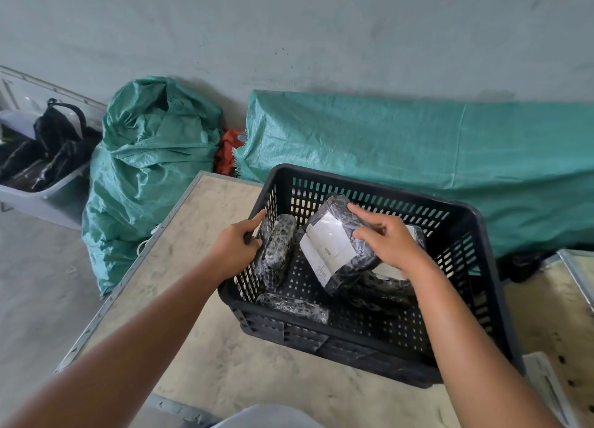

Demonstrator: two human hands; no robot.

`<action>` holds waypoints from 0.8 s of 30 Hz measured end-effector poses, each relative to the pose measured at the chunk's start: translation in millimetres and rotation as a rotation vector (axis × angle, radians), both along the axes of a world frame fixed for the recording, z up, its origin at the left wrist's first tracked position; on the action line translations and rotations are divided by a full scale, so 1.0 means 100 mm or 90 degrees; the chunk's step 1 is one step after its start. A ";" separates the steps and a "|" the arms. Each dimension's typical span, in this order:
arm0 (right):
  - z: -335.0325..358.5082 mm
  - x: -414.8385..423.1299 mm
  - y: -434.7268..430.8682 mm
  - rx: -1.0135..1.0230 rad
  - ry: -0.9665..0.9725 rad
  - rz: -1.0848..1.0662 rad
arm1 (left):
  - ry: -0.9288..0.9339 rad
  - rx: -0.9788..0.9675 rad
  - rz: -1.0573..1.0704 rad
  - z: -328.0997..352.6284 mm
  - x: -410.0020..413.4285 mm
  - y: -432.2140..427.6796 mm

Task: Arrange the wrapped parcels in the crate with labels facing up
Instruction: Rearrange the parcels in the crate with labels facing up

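A black slotted crate [475,222] sits on a wooden board. Inside it my right hand [390,239] holds a dark wrapped parcel [340,228], tilted, with its white label [328,246] facing up. Beneath that hand lies another parcel with a white label [414,233], mostly hidden. My left hand [239,244] grips the crate's left rim. A dark wrapped parcel [278,250] leans against the left wall next to that hand, no label showing. One more parcel [294,307] lies along the near wall, and another dark one [382,291] lies under the held parcel.
The crate stands on a wooden board [199,267] with metal edging. Green woven sacks [151,170] and a long green covered bundle [418,157] lie against the grey wall. A grey tub [48,199] with black bags stands at the left. Another wooden board [559,331] is at right.
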State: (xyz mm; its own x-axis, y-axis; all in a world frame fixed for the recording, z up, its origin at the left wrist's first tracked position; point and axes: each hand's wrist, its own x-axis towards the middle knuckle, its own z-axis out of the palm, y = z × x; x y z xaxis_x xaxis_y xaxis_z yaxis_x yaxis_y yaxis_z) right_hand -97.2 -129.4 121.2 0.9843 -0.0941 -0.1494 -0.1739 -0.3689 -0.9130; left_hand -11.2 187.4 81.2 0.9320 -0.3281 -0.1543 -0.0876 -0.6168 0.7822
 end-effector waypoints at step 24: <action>0.45 -0.19 -0.36 0.164 -0.049 -0.069 | 0.146 -0.428 -0.143 0.54 -0.20 -0.78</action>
State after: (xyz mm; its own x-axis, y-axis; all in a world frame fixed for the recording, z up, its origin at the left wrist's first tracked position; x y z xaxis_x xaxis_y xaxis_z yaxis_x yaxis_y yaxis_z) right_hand -115.9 -165.0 166.4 0.9799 -0.1685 -0.1072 -0.1261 -0.1059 -0.9864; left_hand -31.4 109.0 135.2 0.7994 -0.5998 -0.0360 0.0559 0.0146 0.9983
